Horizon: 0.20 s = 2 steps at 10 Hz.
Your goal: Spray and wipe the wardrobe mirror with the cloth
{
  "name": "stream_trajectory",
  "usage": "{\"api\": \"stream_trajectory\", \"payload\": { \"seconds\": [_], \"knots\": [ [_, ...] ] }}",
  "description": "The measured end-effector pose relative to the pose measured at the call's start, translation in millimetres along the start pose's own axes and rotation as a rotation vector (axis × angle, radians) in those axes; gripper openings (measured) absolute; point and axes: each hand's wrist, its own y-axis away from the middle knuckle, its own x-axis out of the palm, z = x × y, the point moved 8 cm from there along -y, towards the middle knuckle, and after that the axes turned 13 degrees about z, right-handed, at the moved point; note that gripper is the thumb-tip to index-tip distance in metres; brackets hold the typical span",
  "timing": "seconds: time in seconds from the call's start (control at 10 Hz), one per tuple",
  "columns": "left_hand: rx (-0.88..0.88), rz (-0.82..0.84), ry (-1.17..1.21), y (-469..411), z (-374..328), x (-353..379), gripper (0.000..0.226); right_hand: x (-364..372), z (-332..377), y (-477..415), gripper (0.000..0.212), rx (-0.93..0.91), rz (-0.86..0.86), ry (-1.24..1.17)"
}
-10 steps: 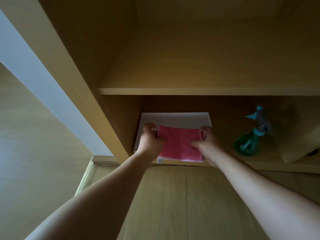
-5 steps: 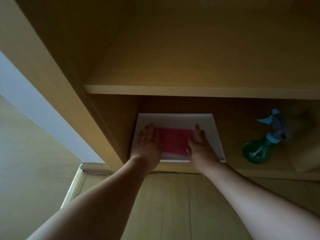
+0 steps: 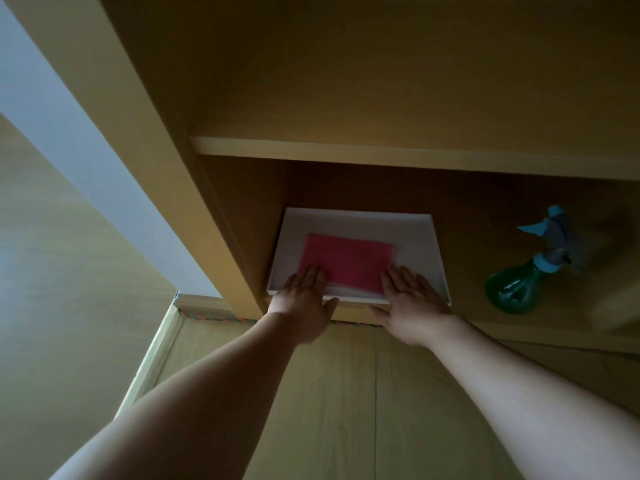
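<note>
A folded pink cloth [image 3: 346, 265] lies flat on a white tray [image 3: 415, 244] in the lower wardrobe shelf compartment. My left hand [image 3: 304, 303] lies flat with straight fingers at the tray's front left, fingertips touching the cloth's near left corner. Flat as well, my right hand [image 3: 408, 303] sits at the tray's front right with its fingertips beside the cloth's near right corner. A green spray bottle [image 3: 516, 289] with a blue trigger head lies tilted on the same shelf to the right of the tray. No mirror is in view.
A wooden shelf board [image 3: 381, 154] runs above the tray's compartment. The wardrobe's side panel [image 3: 166, 168] stands left of the tray. Closed wooden doors [image 3: 329, 393] lie below the shelf edge, and a pale wall [image 3: 52, 150] shows at the left.
Both hands let go of the cloth, laid it flat on the tray, then slid back toward the tray's front edge. The camera view shifted slightly.
</note>
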Motion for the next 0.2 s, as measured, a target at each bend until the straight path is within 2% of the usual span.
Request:
{"api": "stream_trajectory", "payload": {
  "seconds": [0.2],
  "knots": [
    [0.011,-0.076,-0.001,29.4,-13.6,-11.4,0.066,-10.8,10.7,30.5,0.076,-0.091,-0.109,-0.04]
  ]
}}
